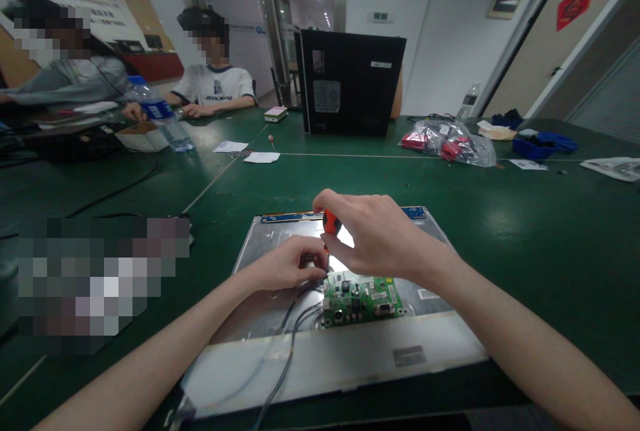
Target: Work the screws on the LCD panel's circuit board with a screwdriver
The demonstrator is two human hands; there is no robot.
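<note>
My right hand (380,231) grips a screwdriver (331,222) by its orange and black handle. It stands roughly upright over the upper left corner of a green circuit board (363,299). Beside its lower end, my left hand (300,261) has its fingers curled and drawn together at that corner; what they pinch, if anything, is too small to make out. The board lies on the metal back of a flat display panel (300,367), which has a narrow blue circuit strip (293,217) along its far edge. Dark cables (293,344) run from the board's left side toward me.
A black computer case (353,84) stands across the green table (540,257). To its right are a plastic bag with red items (450,141) and a blue item (537,145). A water bottle (163,117) stands at left, near two seated people.
</note>
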